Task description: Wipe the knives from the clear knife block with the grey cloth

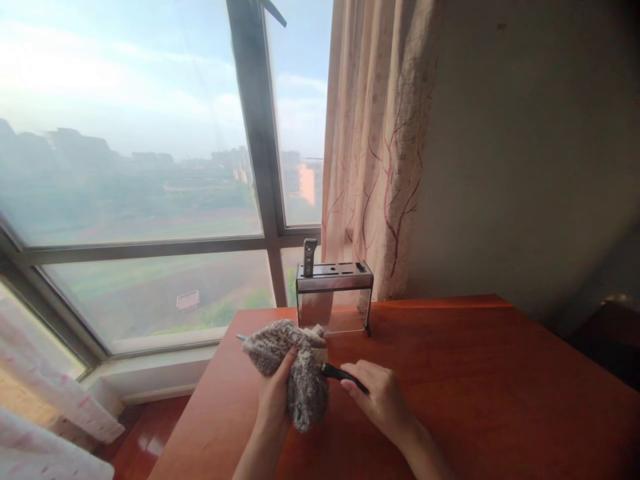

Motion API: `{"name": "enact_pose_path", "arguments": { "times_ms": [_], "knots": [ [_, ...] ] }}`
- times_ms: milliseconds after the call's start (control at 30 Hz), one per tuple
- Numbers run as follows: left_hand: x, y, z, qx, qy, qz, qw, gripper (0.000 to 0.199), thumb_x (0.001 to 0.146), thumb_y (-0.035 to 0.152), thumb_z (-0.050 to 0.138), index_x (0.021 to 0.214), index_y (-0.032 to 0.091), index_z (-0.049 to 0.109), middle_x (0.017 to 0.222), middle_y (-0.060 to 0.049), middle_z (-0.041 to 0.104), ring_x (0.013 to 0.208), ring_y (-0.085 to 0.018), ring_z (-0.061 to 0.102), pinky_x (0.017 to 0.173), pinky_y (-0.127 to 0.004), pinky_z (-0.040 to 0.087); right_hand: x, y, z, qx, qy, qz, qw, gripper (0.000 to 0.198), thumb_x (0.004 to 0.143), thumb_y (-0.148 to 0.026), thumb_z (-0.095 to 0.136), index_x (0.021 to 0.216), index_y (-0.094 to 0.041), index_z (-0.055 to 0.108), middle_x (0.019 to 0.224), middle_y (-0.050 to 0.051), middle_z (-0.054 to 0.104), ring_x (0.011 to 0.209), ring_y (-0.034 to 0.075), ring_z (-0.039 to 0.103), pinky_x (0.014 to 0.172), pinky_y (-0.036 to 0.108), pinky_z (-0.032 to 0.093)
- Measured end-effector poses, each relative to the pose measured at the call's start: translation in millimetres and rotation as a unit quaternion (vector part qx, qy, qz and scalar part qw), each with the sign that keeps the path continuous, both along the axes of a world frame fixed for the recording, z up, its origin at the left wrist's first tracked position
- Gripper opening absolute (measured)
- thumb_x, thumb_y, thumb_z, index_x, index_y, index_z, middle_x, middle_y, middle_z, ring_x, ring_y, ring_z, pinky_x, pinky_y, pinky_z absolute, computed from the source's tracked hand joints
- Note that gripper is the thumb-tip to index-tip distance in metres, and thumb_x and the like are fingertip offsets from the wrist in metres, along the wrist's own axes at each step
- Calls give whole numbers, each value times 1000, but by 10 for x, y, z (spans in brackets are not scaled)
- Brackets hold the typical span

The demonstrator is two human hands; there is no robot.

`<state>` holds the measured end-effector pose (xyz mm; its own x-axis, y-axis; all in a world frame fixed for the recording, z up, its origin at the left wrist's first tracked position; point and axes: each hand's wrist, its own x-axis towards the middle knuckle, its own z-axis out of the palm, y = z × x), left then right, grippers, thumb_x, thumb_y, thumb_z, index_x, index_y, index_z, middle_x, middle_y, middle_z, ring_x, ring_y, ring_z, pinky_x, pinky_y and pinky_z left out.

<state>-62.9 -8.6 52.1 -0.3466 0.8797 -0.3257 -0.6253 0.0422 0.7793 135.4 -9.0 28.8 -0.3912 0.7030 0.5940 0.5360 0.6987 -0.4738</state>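
Note:
My right hand (377,393) is closed round the black handle of a knife (345,377). A fluffy grey cloth (305,380) is folded over the blade and hides most of it; a small pale-blue tip pokes out at the cloth's left end. Gripping the cloth from below, my left hand (277,390) presses its thumb on top. Just beyond stands a knife block (334,283) with clear sides and a slotted top. Another knife (309,257), with a light, dotted handle, rises upright from its left slot.
The reddish-brown wooden table (450,373) carries the block near its back edge. Behind it are a large window (273,167) and a beige curtain (380,153) with red branches. A plain wall (500,167) is at the right, and a pale curtain (45,393) hangs at the lower left.

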Motion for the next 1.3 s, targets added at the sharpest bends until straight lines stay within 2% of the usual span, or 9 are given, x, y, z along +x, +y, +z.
{"name": "enact_pose_path", "arguments": {
  "times_ms": [167, 333, 467, 600, 700, 800, 1000, 1100, 1300],
  "knots": [
    [-153, 30, 123, 39, 39, 98, 994, 31, 72, 17, 75, 101, 13, 68, 86, -6, 76, 69, -20, 72, 59, -26, 59, 89, 70, -7, 59, 23, -24, 998, 23, 92, -30, 54, 112, -24, 62, 94, 7, 68, 85, 19, 65, 75, 30, 52],
    [-306, 105, 49, 33, 43, 137, 989, 35, 69, 19, 77, 102, 13, 69, 93, -7, 76, 79, -22, 72, 68, -29, 60, 137, 83, 43, 61, 55, -42, 996, 28, 92, -20, 49, 117, -27, 61, 104, 8, 64, 95, 21, 63, 82, 35, 54],
    [-429, 148, -35, 12, 54, 170, 984, 36, 66, 23, 79, 99, 12, 70, 89, -6, 76, 81, -23, 72, 73, -31, 60, 185, 97, 49, 22, 105, -43, 993, 25, 92, -25, 50, 114, -25, 62, 105, 8, 65, 97, 22, 63, 83, 35, 54],
    [-496, 140, -43, -22, 127, 175, 976, 39, 63, 28, 81, 97, 12, 71, 88, -5, 75, 80, -23, 71, 74, -33, 58, 272, 132, 25, -55, 164, -62, 983, 22, 89, -36, 56, 103, -23, 67, 99, 7, 70, 92, 22, 66, 80, 31, 53],
    [-481, 117, 7, -21, 160, 143, 976, 38, 63, 29, 80, 96, 12, 71, 87, -5, 74, 77, -23, 70, 67, -31, 57, 342, 165, -1, -125, 211, -81, 966, 27, 87, -44, 57, 93, -21, 71, 82, 5, 72, 73, 21, 68, 67, 28, 53],
    [-448, 97, 56, 1, 165, 95, 982, 33, 63, 28, 79, 90, 12, 72, 81, -4, 75, 75, -23, 70, 65, -30, 56, 407, 197, -25, -178, 279, -110, 937, 35, 86, -49, 55, 85, -19, 71, 64, 2, 67, 53, 17, 61, 53, 26, 48],
    [-429, 72, 14, -14, 187, -34, 982, 34, 59, 33, 82, 82, 9, 72, 72, -6, 75, 70, -24, 70, 61, -28, 55, 502, 271, -57, -212, 430, -183, 858, 41, 80, -55, 59, 91, -17, 67, 67, 1, 61, 46, 11, 49, 39, 20, 37],
    [-415, 47, -33, -39, 153, -75, 985, 40, 60, 33, 82, 88, 7, 72, 71, -8, 75, 70, -26, 71, 61, -29, 55, 522, 306, -67, -213, 481, -205, 825, 46, 78, -59, 60, 98, -18, 64, 78, 2, 62, 51, 11, 51, 39, 19, 40],
    [-362, -26, -28, -52, 0, -140, 989, 34, 71, 35, 72, 92, 8, 72, 66, -10, 74, 71, -29, 72, 64, -35, 58, 521, 320, -76, -218, 490, -190, 822, 44, 80, -58, 58, 100, -19, 63, 82, 1, 61, 56, 11, 54, 45, 21, 46]
  ]
}}
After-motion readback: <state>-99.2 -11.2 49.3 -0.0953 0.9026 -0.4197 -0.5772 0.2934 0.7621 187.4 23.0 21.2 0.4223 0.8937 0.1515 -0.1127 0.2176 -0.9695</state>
